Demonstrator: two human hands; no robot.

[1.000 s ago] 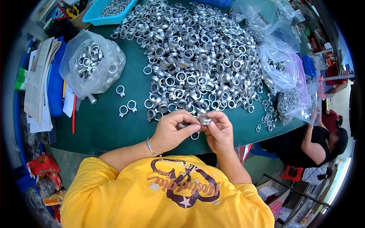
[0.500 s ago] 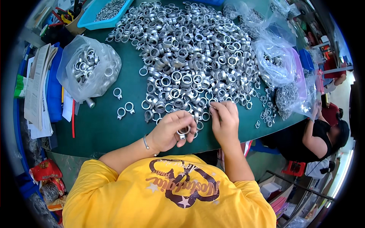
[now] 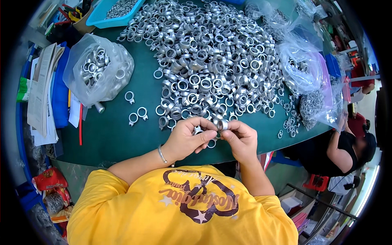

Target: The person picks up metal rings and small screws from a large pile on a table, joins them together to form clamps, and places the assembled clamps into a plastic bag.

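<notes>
My right hand pinches a silver metal ring between thumb and fingertips, just in front of the pile. The thumb and index finger of my left hand reach up to that ring's left side. Another metal ring is held in the curled fingers of my left hand, partly hidden by them. Behind both hands spreads a large pile of similar metal rings, many with a small lugged tab. Several loose rings lie left of it, such as a lone ring.
A clear plastic bag of rings stands at the left, beside stacked papers. A blue tray of small parts is at the back left. More plastic bags and thin rings lie right. Another person sits beyond.
My right hand has come back from the pile's edge with a ring and brought it against my left fingertips. My left hand has kept its ring, with its fingers curled further round it.
</notes>
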